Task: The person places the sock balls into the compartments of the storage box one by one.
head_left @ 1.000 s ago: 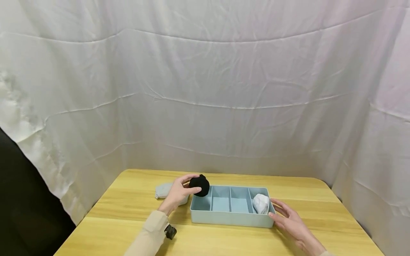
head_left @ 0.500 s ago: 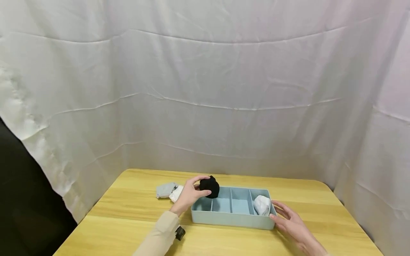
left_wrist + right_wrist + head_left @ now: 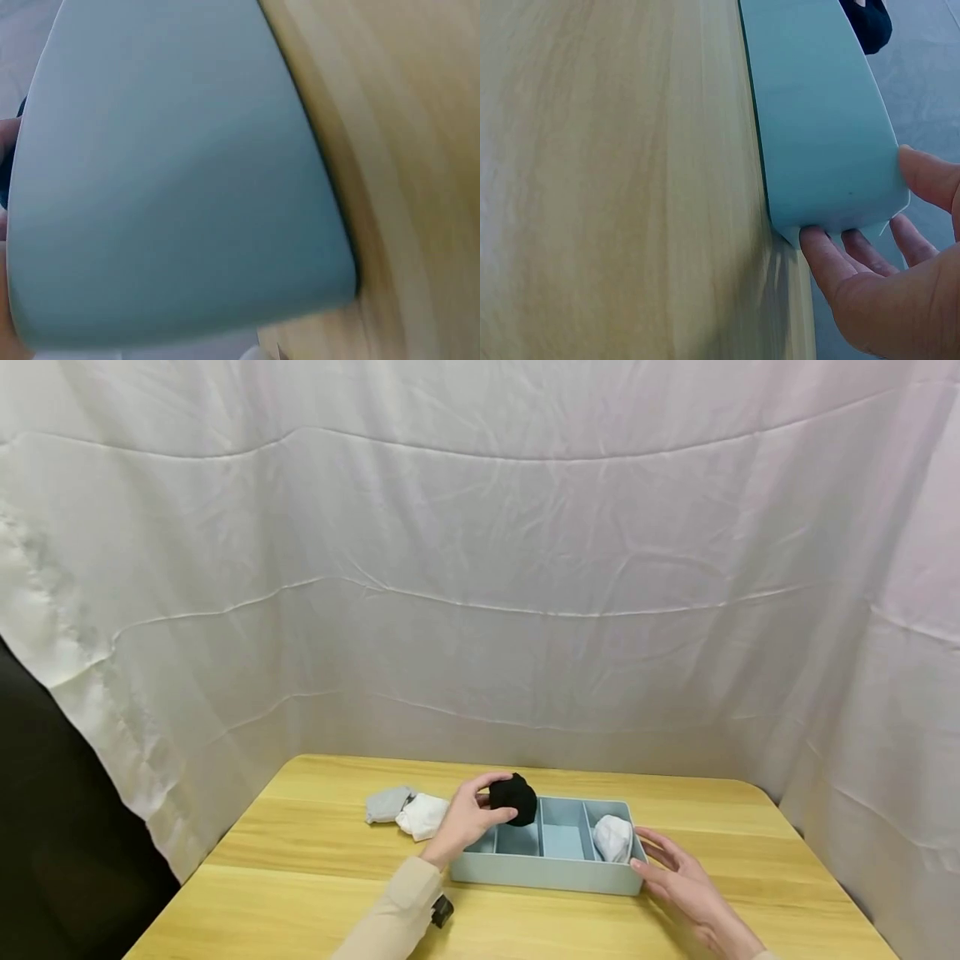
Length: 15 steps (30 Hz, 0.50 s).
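Note:
My left hand (image 3: 476,814) holds a black balled-up cloth (image 3: 513,800), pinched between thumb and fingers above the left-middle part of a pale blue divided box (image 3: 547,872). The kind of cloth cannot be made out for certain. My right hand (image 3: 678,877) grips the box's right end, thumb at the front corner; in the right wrist view its fingers (image 3: 829,262) lie against the end wall. A white cloth ball (image 3: 613,838) sits in the rightmost compartment. The box's front wall (image 3: 172,172) fills most of the left wrist view, where the left hand is mostly hidden.
Left of the box, a grey folded cloth (image 3: 388,804) and a white crumpled cloth (image 3: 422,816) lie on the wooden table (image 3: 285,877). Pale curtains (image 3: 525,568) hang behind and beside the table. A small black device (image 3: 442,911) is on my left wrist.
My left hand has moved right with the black cloth, from above the leftmost compartment to the second one. The white cloth on the table has come into view. My right hand stays on the box.

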Available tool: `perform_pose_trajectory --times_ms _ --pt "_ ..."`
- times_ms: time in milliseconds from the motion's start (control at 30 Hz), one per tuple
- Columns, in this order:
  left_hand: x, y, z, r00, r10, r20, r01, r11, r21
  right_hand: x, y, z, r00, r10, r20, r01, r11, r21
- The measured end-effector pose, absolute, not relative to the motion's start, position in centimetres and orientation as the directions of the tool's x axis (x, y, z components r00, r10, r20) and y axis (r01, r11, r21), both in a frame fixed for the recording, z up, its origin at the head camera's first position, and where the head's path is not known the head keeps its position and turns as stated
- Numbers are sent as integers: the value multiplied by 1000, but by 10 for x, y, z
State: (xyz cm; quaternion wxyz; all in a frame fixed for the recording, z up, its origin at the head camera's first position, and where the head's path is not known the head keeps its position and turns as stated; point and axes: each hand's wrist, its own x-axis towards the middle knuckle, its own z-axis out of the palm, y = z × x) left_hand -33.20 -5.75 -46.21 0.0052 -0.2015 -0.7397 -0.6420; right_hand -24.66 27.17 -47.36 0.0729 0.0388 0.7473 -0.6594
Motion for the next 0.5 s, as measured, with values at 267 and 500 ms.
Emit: perform_pose_trajectory --times_ms 267,500 --pt "-328 -47 -462 -904 345 253 310 122 943 -247 273 -473 -986 -37 -165 159 135 -978" --pt "-329 -39 -462 -885 384 264 318 84 944 -247 273 -473 -987 -52 -153 145 131 -981"
